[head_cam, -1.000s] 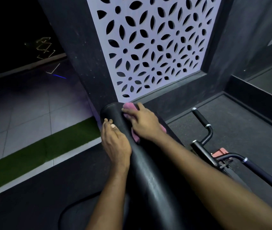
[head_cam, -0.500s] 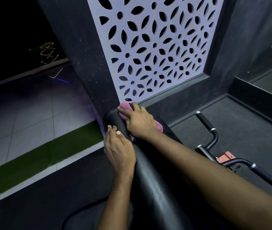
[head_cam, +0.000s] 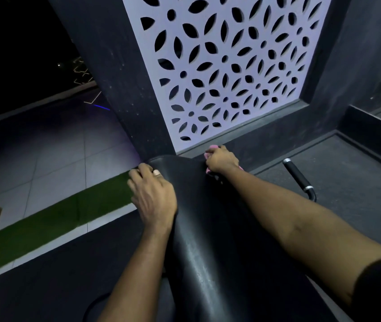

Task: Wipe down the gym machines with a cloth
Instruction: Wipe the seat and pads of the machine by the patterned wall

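Gripping a crumpled pink cloth [head_cam: 211, 150] tightly, the right hand [head_cam: 222, 160] presses it against the far right corner of the glossy black pad [head_cam: 198, 228]; the left hand [head_cam: 153, 194] clasps the pad's left edge.

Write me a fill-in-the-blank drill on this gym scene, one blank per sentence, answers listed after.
The right hand holds a ____ cloth at the far end of the pad.
The left hand grips the pad's edge and holds ____ cloth.
The floor strip left of the pad is ____.
The handle lies on the pad's ____ side.
Missing words: pink; no; green; right.
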